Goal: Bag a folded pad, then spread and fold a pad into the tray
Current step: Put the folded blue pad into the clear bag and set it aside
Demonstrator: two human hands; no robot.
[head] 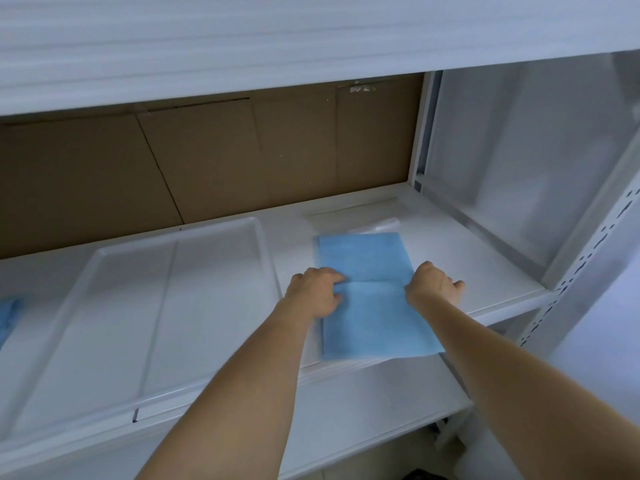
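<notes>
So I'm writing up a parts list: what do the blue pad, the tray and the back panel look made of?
Blue pad: looks like thin matte nonwoven or paper sheet, holding a sharp crease. Tray: seemingly smooth white, slightly translucent plastic with a moulded raised rim. Back panel: probably brown corrugated cardboard, matte, with fold lines and seams.

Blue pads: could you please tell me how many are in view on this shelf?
2. One blue pad lies right of the tray, held at its sides by both hands. Another blue piece, probably a pad, shows at the left edge, mostly cut off.
</notes>
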